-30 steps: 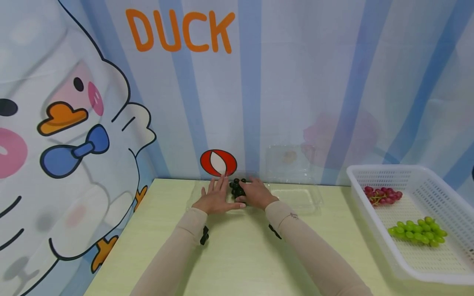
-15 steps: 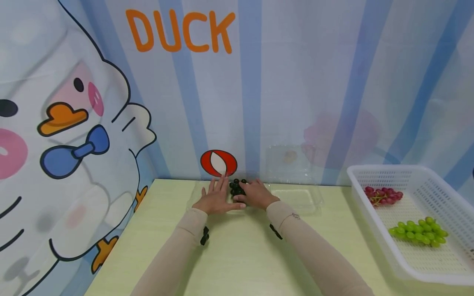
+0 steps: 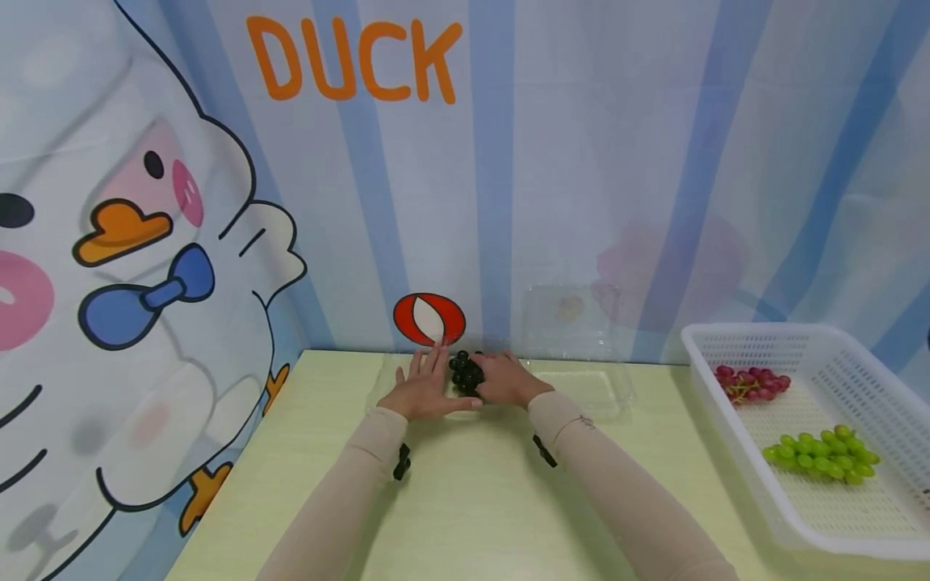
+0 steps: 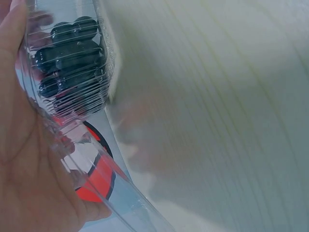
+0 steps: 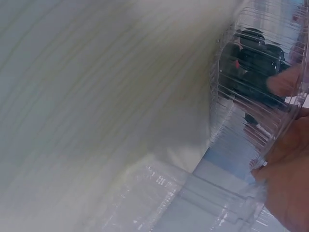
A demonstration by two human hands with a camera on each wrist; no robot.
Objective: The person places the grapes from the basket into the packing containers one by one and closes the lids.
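Note:
A bunch of black grapes (image 3: 465, 373) lies in a clear plastic box (image 4: 109, 79) at the table's far edge. My left hand (image 3: 425, 393) rests against the box's left side, fingers spread and straight, thumb stretched along the near side. From the right my right hand (image 3: 506, 381) reaches over the wall and holds the grapes, a fingertip (image 5: 286, 81) pressing on them in the right wrist view. Its other fingers are mostly hidden behind the fruit and ribbed plastic. The box's clear lid (image 4: 137, 205) shows below it in the left wrist view.
To the right stands a second clear box (image 3: 581, 391), its lid (image 3: 567, 315) raised against the striped curtain (image 3: 603, 161). A white basket (image 3: 788, 524) at the table's right holds red grapes (image 3: 751, 383) and green grapes (image 3: 821, 456).
The right hand has shifted slightly to the right and its thumb has drawn back, so more of the black grapes shows. The left hand has stayed in place.

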